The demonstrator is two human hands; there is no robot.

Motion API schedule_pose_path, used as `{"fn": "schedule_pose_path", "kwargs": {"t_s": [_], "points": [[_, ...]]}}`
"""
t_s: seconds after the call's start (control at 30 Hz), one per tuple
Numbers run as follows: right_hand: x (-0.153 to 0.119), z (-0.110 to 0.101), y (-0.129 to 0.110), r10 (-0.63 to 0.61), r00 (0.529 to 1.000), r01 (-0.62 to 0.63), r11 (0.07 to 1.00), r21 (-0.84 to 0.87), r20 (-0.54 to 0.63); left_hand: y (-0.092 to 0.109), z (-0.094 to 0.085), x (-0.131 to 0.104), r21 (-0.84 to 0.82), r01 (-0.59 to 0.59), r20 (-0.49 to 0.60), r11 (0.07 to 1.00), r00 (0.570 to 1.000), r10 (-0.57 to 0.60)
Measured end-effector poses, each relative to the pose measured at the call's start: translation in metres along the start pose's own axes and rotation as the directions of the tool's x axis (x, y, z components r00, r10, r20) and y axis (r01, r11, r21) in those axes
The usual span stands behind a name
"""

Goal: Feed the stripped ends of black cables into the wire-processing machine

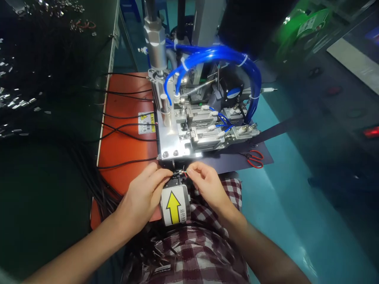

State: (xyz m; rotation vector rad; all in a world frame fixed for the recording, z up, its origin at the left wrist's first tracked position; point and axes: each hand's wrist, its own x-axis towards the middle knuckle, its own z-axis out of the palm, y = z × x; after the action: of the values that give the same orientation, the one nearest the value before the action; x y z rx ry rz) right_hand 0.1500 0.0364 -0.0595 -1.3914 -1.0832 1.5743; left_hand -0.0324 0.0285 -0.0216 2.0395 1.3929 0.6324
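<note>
Pinching cable (177, 174), fingertips (191, 170) partly hiding wires (185, 173)

This is a workshop, of the factory kind. A metal machine (204, 136) with thick blue hoses (213, 53) and an upright cylinder (156, 53) stands beside an orange counter (118, 151) crossed by black cables (130, 162). A warning label (147, 125) and a yellow arrow (174, 207) mark the equipment. Scissors (248, 157) lie nearby; beyond are a blurred green reel (304, 29) and a glossy blue-green floor (266, 213).
</note>
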Motion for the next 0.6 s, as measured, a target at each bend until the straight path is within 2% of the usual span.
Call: {"fn": "schedule_pose_path", "kwargs": {"t_s": [0.17,0.33,0.6], "points": [[0.0045,0.0032,0.0007,0.021,0.999,-0.022,0.999,0.025,0.031,-0.0101,0.0015,0.0005,0.105,-0.097,0.102,0.990,0.991,0.086],[0.0035,0.0048,-0.0018,0.032,0.999,-0.032,0.999,0.000,0.037,-0.0105,0.0003,-0.0010,0.233,-0.116,0.122,0.966,0.988,0.089],[0.0021,0.0067,0.0019,-0.008,1.000,0.008,1.000,0.024,0.025,-0.0110,0.0007,-0.0032,0.171,-0.082,0.112,0.982,0.992,0.063]]}}
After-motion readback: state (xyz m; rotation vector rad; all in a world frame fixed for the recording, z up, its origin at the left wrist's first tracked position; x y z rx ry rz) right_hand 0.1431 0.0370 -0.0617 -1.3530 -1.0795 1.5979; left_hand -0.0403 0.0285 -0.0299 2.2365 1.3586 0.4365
